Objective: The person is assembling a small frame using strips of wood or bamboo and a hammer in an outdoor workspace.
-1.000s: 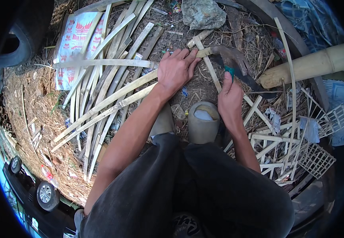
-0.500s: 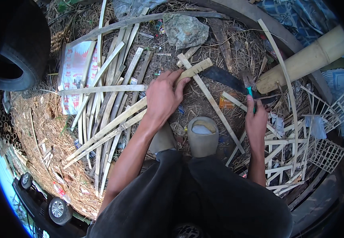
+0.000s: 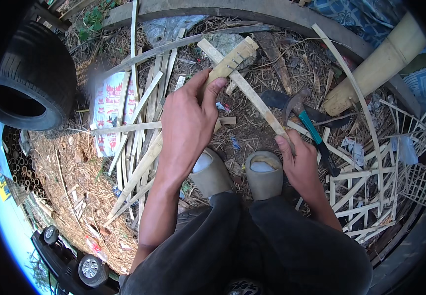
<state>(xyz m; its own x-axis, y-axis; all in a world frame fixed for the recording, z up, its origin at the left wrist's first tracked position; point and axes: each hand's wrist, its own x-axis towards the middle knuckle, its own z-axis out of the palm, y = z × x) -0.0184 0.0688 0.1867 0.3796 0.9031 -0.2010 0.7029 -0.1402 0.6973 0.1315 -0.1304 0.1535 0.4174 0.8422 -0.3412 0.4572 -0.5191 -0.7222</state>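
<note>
My left hand (image 3: 188,110) is closed round a bamboo strip (image 3: 219,72), thumb on top. Several nails stick out of this strip near its far end. A second bamboo strip (image 3: 255,98) crosses it and slants down to the right. The near end of that crossing strip is pinched in my right hand (image 3: 299,157). Just right of this hand lies a hammer (image 3: 312,128) with a teal and black handle, its head pointing away from me. Beside the hammer head, a dark flat blade (image 3: 274,100) rests on the ground.
Loose bamboo strips (image 3: 146,98) are piled at the left, by a printed white sheet (image 3: 106,132) and a tyre (image 3: 36,73). A rock (image 3: 221,43) sits beyond the strips. To the right are a thick bamboo pole (image 3: 380,69) and a lattice of strips (image 3: 355,196).
My right hand has let go of the hammer, now on the ground, and taken hold of the crossing strip's near end. My left hand has shifted the nailed strip a little up and left.
</note>
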